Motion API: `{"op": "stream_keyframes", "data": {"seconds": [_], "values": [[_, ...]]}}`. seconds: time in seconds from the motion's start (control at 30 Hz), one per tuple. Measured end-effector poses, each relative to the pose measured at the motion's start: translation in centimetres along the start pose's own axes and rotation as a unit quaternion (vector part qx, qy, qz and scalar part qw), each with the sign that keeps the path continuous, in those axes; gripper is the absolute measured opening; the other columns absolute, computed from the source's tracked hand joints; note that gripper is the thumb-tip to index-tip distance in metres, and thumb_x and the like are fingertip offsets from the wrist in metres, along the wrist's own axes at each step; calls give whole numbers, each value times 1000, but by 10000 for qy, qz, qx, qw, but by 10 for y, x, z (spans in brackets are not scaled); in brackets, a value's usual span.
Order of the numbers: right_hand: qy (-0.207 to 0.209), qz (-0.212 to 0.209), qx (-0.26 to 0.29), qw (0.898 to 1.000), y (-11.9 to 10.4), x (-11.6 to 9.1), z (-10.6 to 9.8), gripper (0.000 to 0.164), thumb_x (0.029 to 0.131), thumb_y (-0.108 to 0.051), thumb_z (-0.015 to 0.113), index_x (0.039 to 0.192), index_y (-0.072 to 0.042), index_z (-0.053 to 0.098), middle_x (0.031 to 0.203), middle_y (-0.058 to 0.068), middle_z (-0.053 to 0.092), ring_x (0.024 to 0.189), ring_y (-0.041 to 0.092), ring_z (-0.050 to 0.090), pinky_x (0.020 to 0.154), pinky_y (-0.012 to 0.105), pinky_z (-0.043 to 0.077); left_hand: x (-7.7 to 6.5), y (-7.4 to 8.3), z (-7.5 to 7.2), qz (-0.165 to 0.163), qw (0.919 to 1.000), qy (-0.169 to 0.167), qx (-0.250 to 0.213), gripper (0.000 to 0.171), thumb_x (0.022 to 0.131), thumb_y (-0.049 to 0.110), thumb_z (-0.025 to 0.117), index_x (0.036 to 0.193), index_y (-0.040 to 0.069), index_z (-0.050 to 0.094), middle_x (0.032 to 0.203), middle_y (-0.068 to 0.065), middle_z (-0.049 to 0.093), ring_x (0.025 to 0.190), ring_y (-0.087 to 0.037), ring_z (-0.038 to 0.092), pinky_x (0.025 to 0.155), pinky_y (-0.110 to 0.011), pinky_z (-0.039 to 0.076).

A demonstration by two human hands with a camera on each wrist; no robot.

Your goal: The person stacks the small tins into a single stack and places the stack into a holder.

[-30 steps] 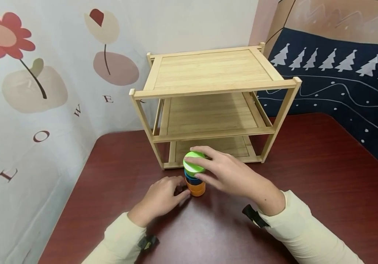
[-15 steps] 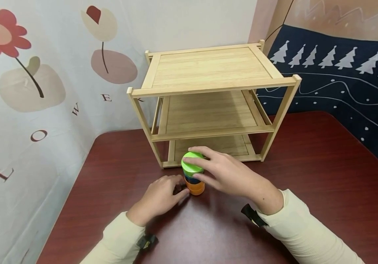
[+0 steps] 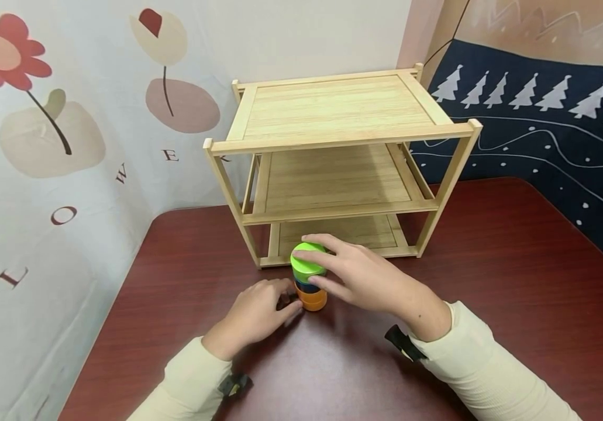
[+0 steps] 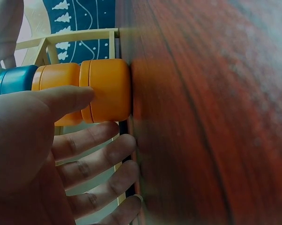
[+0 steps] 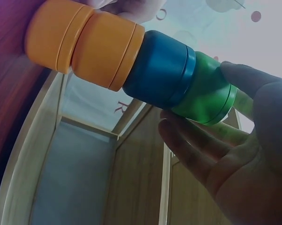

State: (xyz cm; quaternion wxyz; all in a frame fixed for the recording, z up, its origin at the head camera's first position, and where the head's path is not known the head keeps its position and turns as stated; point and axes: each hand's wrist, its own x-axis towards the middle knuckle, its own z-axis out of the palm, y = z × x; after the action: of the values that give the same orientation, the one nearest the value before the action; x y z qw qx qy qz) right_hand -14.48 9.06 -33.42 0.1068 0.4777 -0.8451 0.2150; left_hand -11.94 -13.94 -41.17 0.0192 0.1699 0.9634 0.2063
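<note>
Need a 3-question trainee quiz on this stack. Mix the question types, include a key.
1. True or false: the blue piece sits directly under the green piece.
2. Which hand has its fingers around the top of the stack?
3. Fill in: the number of orange pieces is ___.

Key: 1. True. 2. The right hand. 3. Two.

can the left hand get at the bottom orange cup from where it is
Very likely yes: the left hand is close beside the bottom orange cup, and nothing shows between them, though I can't tell if they touch.
</note>
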Motion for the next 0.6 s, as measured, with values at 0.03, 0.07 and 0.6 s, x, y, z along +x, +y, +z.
{"op": "stream_keyframes", "data": {"seconds": [0.03, 0.07, 0.6], "values": [[-3, 6, -1, 10000, 0, 0, 0, 41, 98, -26, 66, 138, -19, 60, 145, 8, 51, 99, 18, 70, 86, 34, 56, 0, 0, 0, -7, 10000, -7, 2, 16, 93, 38, 69, 98, 23, 69, 79, 13, 62, 76, -6, 58, 68, -35, 49], [0, 12, 1, 10000, 0, 0, 0, 41, 98, -26, 66, 138, -19, 59, 145, 8, 52, 98, 18, 70, 86, 34, 56, 0, 0, 0, -13, 10000, -6, 13, 17, 93, 39, 69, 98, 23, 69, 80, 13, 63, 77, -6, 59, 68, -35, 49], [-147, 462, 157, 9987, 2, -3, -11, 50, 99, -35, 62, 146, -23, 51, 151, 4, 46, 113, 21, 66, 94, 41, 54, 1, -1, 2, 5, 10000, 70, -16, 16, 91, 38, 71, 99, 24, 69, 79, 13, 62, 75, -6, 58, 67, -34, 48]]}}
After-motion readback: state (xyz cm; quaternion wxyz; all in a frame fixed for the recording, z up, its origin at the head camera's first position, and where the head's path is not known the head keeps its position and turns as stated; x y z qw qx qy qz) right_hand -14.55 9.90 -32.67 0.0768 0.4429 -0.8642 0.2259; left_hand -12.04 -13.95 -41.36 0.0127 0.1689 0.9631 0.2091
